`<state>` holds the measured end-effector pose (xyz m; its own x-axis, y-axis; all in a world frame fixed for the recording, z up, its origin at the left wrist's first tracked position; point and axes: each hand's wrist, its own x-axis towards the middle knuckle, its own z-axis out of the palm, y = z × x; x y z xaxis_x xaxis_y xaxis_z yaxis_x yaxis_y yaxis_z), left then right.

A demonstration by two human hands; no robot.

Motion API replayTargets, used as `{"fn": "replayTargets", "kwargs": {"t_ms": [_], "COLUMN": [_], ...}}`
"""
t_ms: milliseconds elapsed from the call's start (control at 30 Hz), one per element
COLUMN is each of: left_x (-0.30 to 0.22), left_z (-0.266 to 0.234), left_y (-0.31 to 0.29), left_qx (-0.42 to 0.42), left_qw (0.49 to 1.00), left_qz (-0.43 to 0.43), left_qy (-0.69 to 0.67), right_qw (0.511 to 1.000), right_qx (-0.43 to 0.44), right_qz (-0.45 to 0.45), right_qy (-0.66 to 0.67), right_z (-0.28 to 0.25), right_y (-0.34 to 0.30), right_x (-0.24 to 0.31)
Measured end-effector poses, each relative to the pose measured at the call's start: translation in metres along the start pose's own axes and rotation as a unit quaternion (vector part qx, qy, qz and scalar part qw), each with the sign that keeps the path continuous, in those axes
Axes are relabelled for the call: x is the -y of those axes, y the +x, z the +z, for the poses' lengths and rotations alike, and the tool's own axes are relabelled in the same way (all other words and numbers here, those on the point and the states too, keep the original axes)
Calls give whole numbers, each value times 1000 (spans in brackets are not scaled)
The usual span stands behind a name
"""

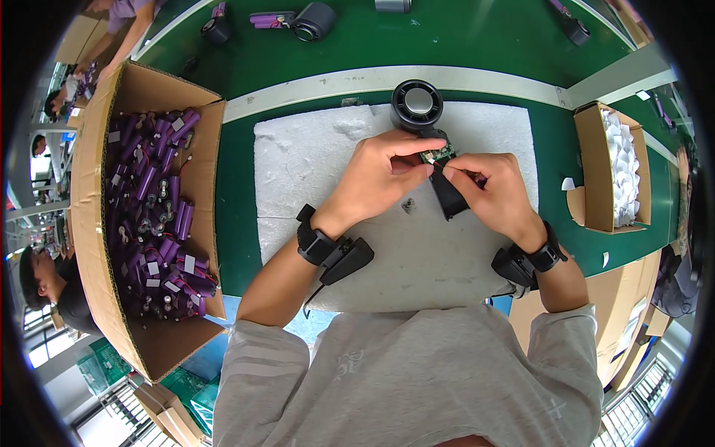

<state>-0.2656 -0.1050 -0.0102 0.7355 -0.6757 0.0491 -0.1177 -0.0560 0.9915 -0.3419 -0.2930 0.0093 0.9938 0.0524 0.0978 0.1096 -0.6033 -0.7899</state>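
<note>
A black handheld fan (417, 104) with a round head and grey hub lies on the white foam sheet. Its handle is opened, showing a small green circuit board (439, 154). The dark handle shell (450, 200) stretches toward me below the board. My left hand (372, 179) grips the fan around the board, index finger above it and thumb at its lower edge. Pinched fingers of my right hand (497, 190) meet beside the board's lower right; what they hold is too small to make out. A bit of purple shows beneath that hand, mostly covered by it.
A cardboard box (100, 216) of purple battery packs (153, 201) stands at left. A smaller box (590, 167) with white pieces (624, 171) stands at right. Beyond the pale rail (298, 88), more fan parts (313, 22) lie on the green surface. Other people are at the left.
</note>
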Motion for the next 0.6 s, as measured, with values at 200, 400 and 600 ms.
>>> {"fn": "replayTargets", "kwargs": {"t_ms": [200, 400, 600], "left_x": [0, 2, 4], "left_z": [1, 1, 3], "left_y": [0, 0, 0], "left_qx": [-5, -10, -26], "left_qw": [1000, 1000, 999], "left_qz": [2, 15, 17], "left_qy": [8, 17, 5], "right_qw": [999, 997, 994], "right_qx": [-7, -7, -21], "right_qz": [-34, -61, -80], "right_qy": [-36, -54, -68], "right_z": [1, 2, 3], "right_y": [-1, -1, -1], "right_x": [-1, -2, 0]}}
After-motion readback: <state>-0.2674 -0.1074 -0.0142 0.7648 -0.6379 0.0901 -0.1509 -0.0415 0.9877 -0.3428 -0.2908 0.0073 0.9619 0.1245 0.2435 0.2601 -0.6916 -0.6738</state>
